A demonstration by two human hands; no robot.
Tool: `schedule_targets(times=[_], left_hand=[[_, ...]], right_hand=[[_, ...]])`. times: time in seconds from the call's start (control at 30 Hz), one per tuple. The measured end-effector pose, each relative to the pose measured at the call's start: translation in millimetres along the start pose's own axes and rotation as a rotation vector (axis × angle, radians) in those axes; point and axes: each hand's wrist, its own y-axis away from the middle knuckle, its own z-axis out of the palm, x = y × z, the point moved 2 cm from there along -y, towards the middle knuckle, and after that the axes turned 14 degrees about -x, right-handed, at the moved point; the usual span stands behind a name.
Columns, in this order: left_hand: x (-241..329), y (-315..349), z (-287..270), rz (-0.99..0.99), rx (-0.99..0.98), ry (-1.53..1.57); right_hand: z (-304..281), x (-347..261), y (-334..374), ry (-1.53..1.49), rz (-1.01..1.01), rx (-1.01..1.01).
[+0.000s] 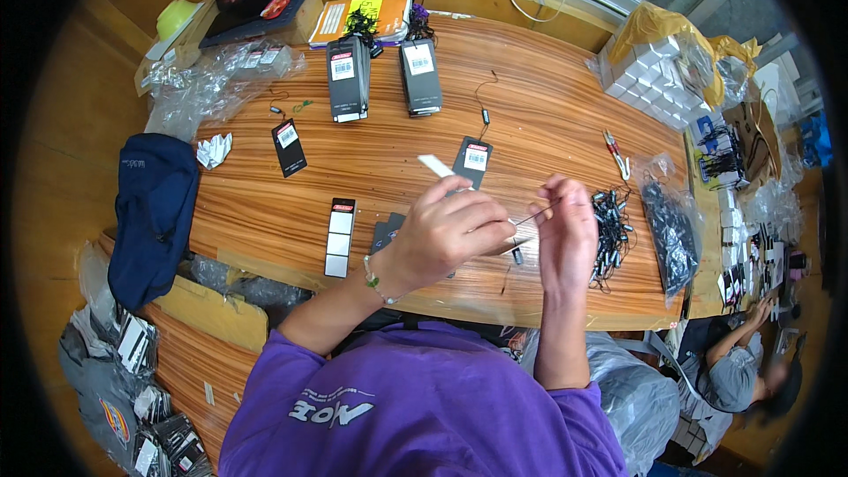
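Observation:
My left hand [450,228] is closed around a thin hang tag [434,164], whose pale end sticks out past the fingers. Beside it, my right hand [567,230] pinches a thin black string [535,215] stretched between the two hands. Under the hands, a small dark string seal [518,256] shows. Just beyond them lies a grey hang tag [473,160] with a white sticker, its string trailing away. Dark tags [386,231] rest partly hidden by my left wrist. A strip of white stickers [339,238] is to their left.
Two stacks of tags [348,79] [420,78] stand at the back. A single black tag [289,147] lies left. To the right are a pile of black strings [611,238], a bagged bundle [669,234], snips [617,155] and white boxes [654,75]. Another person [738,371] sits far right.

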Motion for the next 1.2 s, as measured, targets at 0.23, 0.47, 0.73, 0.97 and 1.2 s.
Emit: schedule_targets(times=[0.23, 0.47, 0.73, 0.97, 1.2], left_hand=[[-9.1, 14.1, 16.3, -0.214, 0.087, 0.478], [-11.2, 14.1, 16.1, -0.296, 0.005, 0.717], [-3.6, 11.0, 22.2, -0.387, -0.003, 0.595], [-10.0, 13.0, 0.0, -0.411, 0.131, 0.645], [-5.6, 11.9, -7.1, -0.514, 0.138, 0.889]], right_hand=[[7.1, -13.8, -11.8, -0.428, -0.166, -0.312], [20.7, -6.0, -11.2, -0.909, -0.012, -0.322], [25.0, -10.7, -9.1, -0.938, -0.038, -0.276], [16.9, -23.5, 4.9, 0.216, -0.150, -0.197], [30.8, -14.4, 11.4, 0.434, 0.017, -0.290]])
